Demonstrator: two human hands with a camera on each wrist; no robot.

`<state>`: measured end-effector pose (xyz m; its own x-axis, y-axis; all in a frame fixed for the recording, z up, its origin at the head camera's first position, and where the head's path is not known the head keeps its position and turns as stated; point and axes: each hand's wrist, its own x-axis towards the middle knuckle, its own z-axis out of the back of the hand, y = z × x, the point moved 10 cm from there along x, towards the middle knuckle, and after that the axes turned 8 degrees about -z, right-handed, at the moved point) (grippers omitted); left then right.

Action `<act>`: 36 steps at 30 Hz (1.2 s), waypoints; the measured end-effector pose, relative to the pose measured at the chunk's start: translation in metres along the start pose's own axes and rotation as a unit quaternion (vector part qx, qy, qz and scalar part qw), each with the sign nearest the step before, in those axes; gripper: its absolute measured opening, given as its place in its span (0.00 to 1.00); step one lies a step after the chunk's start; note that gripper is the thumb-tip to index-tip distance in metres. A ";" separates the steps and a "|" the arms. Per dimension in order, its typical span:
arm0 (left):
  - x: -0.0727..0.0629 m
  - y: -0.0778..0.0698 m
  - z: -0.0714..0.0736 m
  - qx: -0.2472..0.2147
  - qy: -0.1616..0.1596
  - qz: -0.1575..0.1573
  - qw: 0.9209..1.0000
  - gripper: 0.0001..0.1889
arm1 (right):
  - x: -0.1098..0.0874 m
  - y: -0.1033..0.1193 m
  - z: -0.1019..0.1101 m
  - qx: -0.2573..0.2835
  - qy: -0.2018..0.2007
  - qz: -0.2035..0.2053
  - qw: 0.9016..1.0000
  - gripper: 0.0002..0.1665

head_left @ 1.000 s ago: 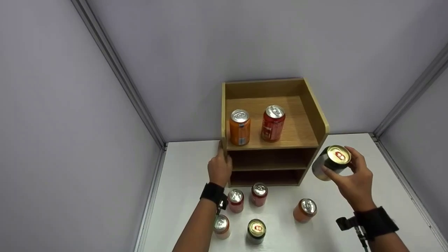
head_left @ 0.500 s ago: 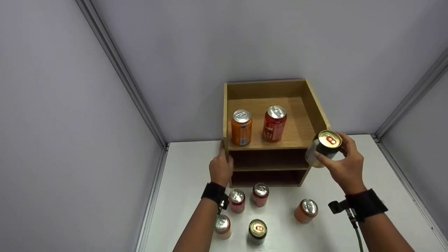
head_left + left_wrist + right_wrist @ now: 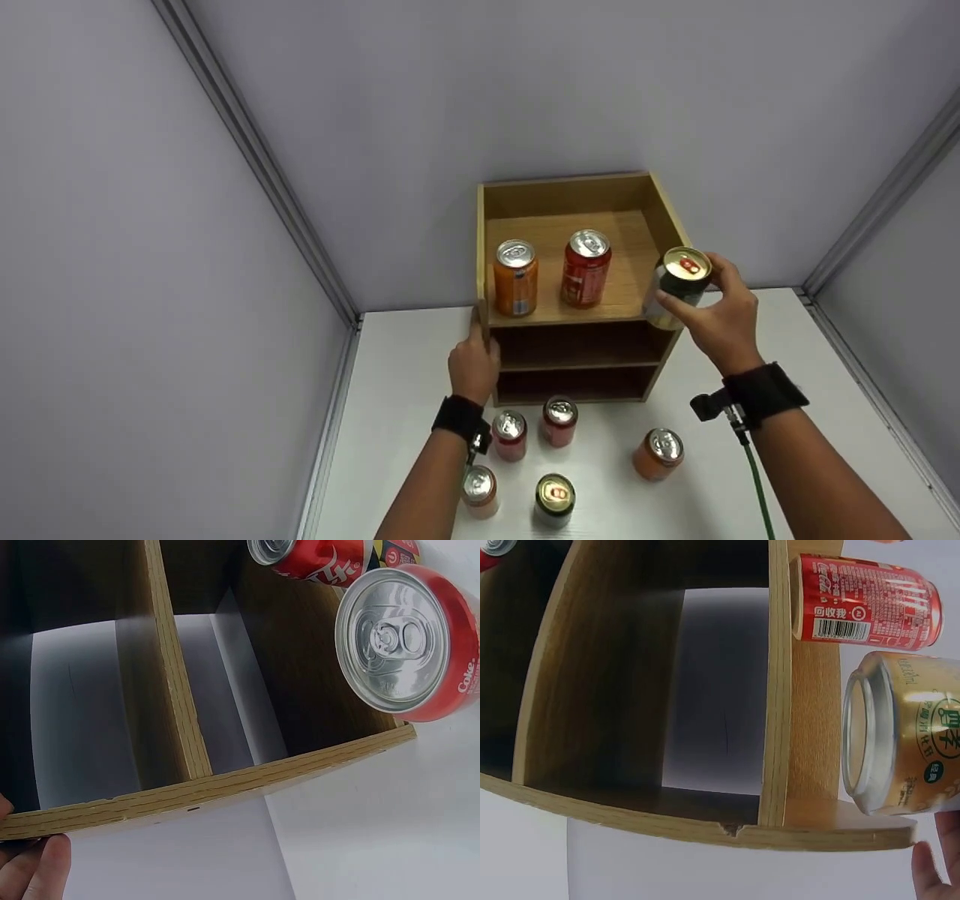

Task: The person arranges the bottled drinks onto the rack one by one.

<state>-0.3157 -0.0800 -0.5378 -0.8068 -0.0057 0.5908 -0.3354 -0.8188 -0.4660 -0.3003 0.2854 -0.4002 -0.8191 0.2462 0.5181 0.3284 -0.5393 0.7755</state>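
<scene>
Fingers of my right hand (image 3: 721,322) grasp a dark-green and gold metal can (image 3: 677,283), lid up, at the right front corner of the top level of a wooden shelf unit (image 3: 566,201). My left hand (image 3: 472,367) pinches the unit's left side panel. Up top, an orange metal can (image 3: 516,285) stands left of a red metal can (image 3: 586,276); more cans stand on the white desk (image 3: 405,375).

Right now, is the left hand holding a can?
No, the left hand grips the side panel of the wooden shelf.
</scene>
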 end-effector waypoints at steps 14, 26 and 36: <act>0.000 0.006 -0.004 -0.013 0.007 0.017 1.000 0.10 | 0.025 -0.015 -0.028 -0.011 0.017 -0.037 0.999 0.47; 0.001 0.000 0.000 -0.005 -0.010 -0.008 1.000 0.10 | 0.034 -0.029 -0.034 -0.042 -0.004 -0.068 0.997 0.49; 0.000 -0.002 0.001 0.002 -0.010 -0.013 1.000 0.08 | 0.038 -0.033 -0.034 -0.061 -0.008 -0.067 0.996 0.49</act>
<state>-0.3143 -0.0794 -0.5366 -0.7883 0.0041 0.6153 -0.3536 -0.8214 -0.4475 -0.3579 0.2848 -0.4186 -0.8436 0.3352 0.4195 0.1559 -0.5948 0.7886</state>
